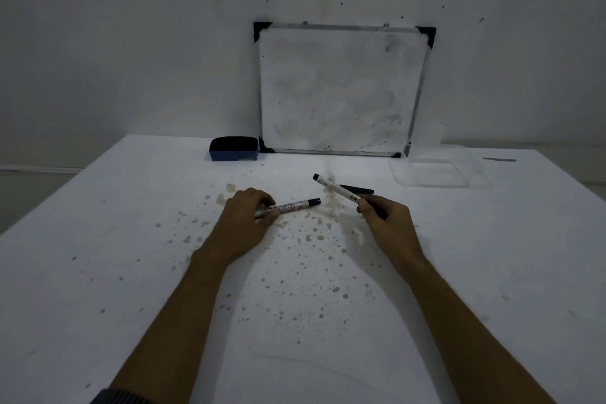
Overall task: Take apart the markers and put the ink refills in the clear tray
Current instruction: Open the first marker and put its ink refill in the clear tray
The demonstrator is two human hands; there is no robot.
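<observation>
— Where are the markers?
— The left hand grips one white black-capped marker on the stained white surface; the right hand clasps another white marker, tilted.
— Label?
— Print unreadable. The clear plastic tray sits far right.

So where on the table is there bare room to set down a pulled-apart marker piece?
Bare: the left side, in front of the eraser; the right side, nearer than the clear tray; the near edge between the forearms. Crowded: the centre, where the left hand, right hand, both markers and a black piece sit.

brown-speckled white table, blue eraser
</observation>
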